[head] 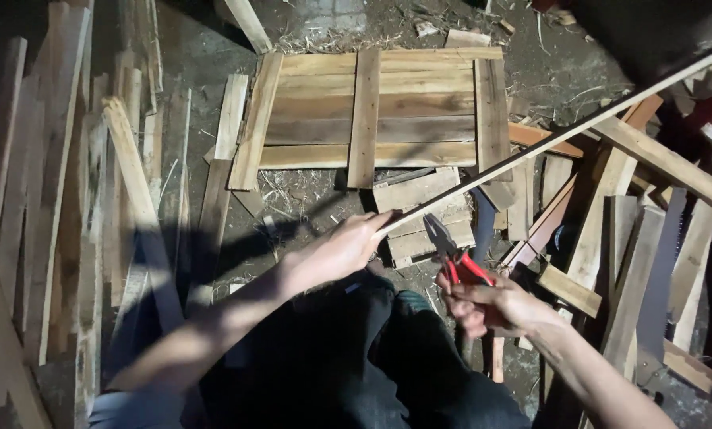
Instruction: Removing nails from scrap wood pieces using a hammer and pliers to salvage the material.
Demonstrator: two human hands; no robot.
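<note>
Both hands are busy: the left hand (342, 248) has its fingers clamped on the near end of a thin wooden strip (563, 131) slanting over the floor, while the right hand (495, 306), fingers wrapped round red-handled pliers (451, 253), should bring them square to the strip, which needs steadying.

A: How many hands, and tools in them?
B: Two hands, left hand (342, 250) and right hand (495, 308); one pair of red-handled pliers (454, 256) at centre, one long thin strip (563, 131) crossing the upper right.
A: Assembled panels?
B: One slatted wooden panel (372, 107), top centre. Loose planks: too many to count.
</note>
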